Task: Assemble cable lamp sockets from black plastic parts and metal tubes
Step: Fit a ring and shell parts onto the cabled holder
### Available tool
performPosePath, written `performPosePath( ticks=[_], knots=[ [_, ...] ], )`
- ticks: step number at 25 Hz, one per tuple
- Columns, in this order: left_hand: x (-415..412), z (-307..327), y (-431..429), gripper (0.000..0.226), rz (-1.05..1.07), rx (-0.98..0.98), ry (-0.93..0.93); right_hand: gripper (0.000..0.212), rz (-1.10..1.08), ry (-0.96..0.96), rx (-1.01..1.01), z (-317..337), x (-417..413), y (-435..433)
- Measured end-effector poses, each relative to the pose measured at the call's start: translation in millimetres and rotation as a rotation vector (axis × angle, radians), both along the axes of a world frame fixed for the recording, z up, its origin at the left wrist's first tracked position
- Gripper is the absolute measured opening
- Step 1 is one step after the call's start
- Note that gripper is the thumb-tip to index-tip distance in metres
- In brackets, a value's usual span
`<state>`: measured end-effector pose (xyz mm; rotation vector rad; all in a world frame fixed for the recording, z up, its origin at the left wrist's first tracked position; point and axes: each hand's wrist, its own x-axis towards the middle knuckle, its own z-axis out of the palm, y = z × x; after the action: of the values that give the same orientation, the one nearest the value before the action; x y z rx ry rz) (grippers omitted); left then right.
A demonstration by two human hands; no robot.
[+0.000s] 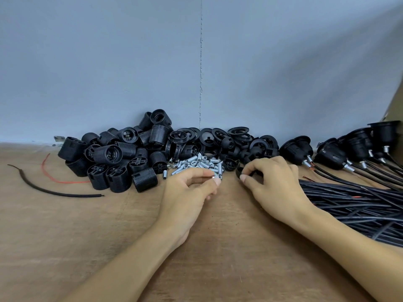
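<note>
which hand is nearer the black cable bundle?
Right. The right hand sits just left of the cable bundle, gripping a black cap; the left hand is farther left, pinching a metal tube.

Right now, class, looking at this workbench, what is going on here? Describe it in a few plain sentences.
A person is working at a wooden table. Their left hand pinches a small metal tube at the edge of the loose tube pile, while the right hand grips a black plastic part beside it. Black socket bodies are heaped along the wall, and sockets already on cables lie at the right, behind a cable bundle.
</note>
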<state>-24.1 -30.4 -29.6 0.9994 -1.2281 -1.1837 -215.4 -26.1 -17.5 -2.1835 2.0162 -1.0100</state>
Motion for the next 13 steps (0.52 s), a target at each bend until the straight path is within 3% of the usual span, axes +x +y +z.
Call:
performPosePath(
  ticks=[3, 5, 9, 13],
  knots=[
    [0, 0, 0, 0.008, -0.051, -0.056, -0.001, 0.005, 0.224, -0.544, -0.021, 10, 6, 6],
    [0, 0, -1, 0.016, -0.058, -0.054, 0.018, 0.005, 0.35, -0.724, 0.062, 14, 10, 9],
    [2, -1, -4, 0.022, -0.063, -0.014, 0.054, 0.004, 0.443, -0.836, 0.264, 9, 18, 11],
    [4, -2, -5, 0.023, -0.092, -0.007, 0.035, 0.011, 0.414, -0.91, 0.3, 5, 16, 8]
  ],
)
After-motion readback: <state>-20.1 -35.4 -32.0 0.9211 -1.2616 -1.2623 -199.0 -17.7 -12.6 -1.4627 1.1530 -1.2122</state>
